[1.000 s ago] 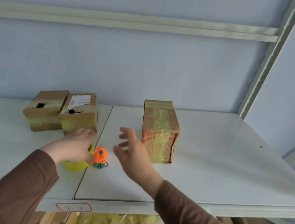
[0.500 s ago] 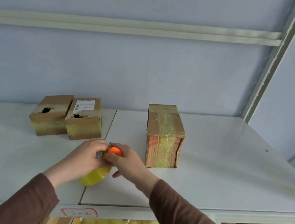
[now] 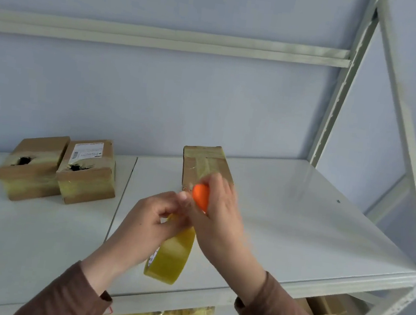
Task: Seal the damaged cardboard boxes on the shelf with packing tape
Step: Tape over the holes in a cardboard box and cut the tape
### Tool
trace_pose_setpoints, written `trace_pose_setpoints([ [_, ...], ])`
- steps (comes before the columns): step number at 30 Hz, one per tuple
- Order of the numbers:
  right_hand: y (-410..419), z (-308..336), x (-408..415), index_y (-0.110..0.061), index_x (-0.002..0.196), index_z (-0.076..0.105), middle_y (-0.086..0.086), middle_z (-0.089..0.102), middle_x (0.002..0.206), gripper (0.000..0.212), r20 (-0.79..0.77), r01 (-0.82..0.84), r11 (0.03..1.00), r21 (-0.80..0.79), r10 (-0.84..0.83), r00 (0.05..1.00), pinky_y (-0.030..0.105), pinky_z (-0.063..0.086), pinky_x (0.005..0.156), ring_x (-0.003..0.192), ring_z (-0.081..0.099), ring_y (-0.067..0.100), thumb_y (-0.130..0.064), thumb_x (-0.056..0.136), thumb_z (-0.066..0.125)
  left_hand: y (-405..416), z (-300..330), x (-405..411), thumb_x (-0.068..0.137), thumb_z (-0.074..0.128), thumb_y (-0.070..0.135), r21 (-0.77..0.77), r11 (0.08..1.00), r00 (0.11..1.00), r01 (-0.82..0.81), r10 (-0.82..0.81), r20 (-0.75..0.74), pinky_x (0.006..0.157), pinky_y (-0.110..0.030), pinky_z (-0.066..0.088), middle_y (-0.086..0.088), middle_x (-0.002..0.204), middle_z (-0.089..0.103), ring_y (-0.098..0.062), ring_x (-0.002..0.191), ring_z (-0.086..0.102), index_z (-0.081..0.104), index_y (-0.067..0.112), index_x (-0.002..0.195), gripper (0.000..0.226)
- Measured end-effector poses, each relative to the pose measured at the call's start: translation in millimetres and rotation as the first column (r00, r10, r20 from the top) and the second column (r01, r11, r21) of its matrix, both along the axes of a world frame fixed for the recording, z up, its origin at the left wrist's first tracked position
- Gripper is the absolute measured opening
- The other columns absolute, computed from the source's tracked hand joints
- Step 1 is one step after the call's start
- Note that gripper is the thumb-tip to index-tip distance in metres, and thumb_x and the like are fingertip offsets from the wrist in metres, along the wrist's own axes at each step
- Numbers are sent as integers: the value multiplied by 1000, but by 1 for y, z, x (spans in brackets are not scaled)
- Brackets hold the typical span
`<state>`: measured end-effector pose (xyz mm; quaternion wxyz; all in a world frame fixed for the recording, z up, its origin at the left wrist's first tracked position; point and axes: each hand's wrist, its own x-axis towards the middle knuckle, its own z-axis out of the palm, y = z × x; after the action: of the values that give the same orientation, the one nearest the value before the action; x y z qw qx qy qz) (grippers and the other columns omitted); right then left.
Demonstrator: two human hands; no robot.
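At frame centre, the left hand (image 3: pixel 151 218) pinches the tape roll (image 3: pixel 170 253) while the right hand (image 3: pixel 218 216) grips an orange cutter (image 3: pixel 201 195) (blurred); two holed boxes (image 3: pixel 59 168) sit left on the shelf (image 3: pixel 298 220).

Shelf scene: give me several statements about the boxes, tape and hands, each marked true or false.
1. Two boxes on the left have torn holes in their tops. True: the far-left box and the labelled box both do.
2. The tape roll lies flat on the shelf. False: the left hand holds it up.
3. The right hand grips an orange tool. True.
4. The lone box touches the labelled box. False: they stand apart.
5. The shipping label is on the far-left box. False: its neighbour bears it.
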<state>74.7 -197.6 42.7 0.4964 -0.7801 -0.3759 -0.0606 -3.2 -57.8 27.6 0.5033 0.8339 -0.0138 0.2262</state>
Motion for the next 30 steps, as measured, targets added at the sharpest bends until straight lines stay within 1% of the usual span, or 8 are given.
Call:
trace_pose_setpoints([
  [4, -9, 2, 14, -33, 91, 42, -13, 47, 81, 36, -230, 34, 971, 236, 22, 973, 16, 37, 66, 71, 47, 0, -43, 88, 77, -9, 15, 14, 95, 67, 47, -6, 1000, 1000, 28, -28, -12, 82, -56, 55, -7, 84, 67, -32, 86, 66, 75, 18, 92, 30],
  [10, -47, 14, 48, -23, 83, 43, 2, 41, 72, 37, -334, 200, 890, 410, -57, 941, 34, 37, 65, 66, 37, 14, -37, 90, 77, -2, 8, 24, 92, 73, 31, -43, 999, 991, -19, 13, -137, 85, -43, 51, -7, 90, 74, -30, 90, 69, 73, 11, 83, 23],
  [13, -56, 4, 38, -18, 87, 49, 17, 62, 82, 23, -207, -24, 950, 310, 92, 974, 35, 43, 71, 72, 50, 17, -32, 101, 61, 3, 13, 23, 91, 70, 40, -255, 967, 983, -25, -22, -180, 82, -39, 49, -6, 94, 76, -29, 82, 70, 74, 12, 88, 28],
  [15, -61, -8, 18, -25, 105, 55, 8, 72, 96, 10, -179, -263, 941, 215, 302, 936, 25, 46, 74, 79, 59, 9, -35, 101, 57, 8, 18, 25, 96, 67, 36, -298, 953, 988, -50, 5, -152, 74, -32, 46, -4, 81, 70, -17, 73, 63, 70, 16, 82, 25],
  [19, -67, -24, -10, -47, 159, 18, -19, 62, 136, 66, -176, -483, 872, -76, 465, 867, 22, 38, 108, 120, 53, -8, -48, 103, 53, 15, 29, 32, 90, 67, 38, -284, 955, 993, -86, 59, -104, 71, -35, 38, -3, 74, 57, -16, 71, 51, 63, 13, 77, 29],
  [22, -60, -19, -19, -46, 162, 3, -41, 54, 113, 78, -115, -494, 865, -83, 484, 867, 16, 36, 100, 101, 52, -12, -36, 105, 56, 21, 41, 39, 85, 67, 41, -262, 957, 989, -122, 95, -112, 70, -33, 43, -2, 71, 62, -17, 69, 56, 69, 13, 73, 31],
  [27, -64, 2, -17, -56, 154, 27, 22, 59, 121, 70, -235, -364, 908, 210, 408, 882, 26, 44, 93, 106, 58, 37, -19, 105, 59, 32, 65, 70, 101, 62, 31, -198, 975, 986, -98, 69, -151, 66, -21, 59, -3, 86, 79, -12, 77, 75, 80, 16, 79, 32],
  [30, -63, 0, -18, -59, 138, 52, -2, 67, 127, 51, -390, -312, 928, 203, 369, 844, 15, 43, 97, 118, 63, 12, -27, 100, 63, 43, 79, 99, 102, 62, 29, -276, 945, 983, -177, 159, -87, 70, -24, 56, 0, 82, 75, -10, 77, 69, 76, 18, 76, 31],
])
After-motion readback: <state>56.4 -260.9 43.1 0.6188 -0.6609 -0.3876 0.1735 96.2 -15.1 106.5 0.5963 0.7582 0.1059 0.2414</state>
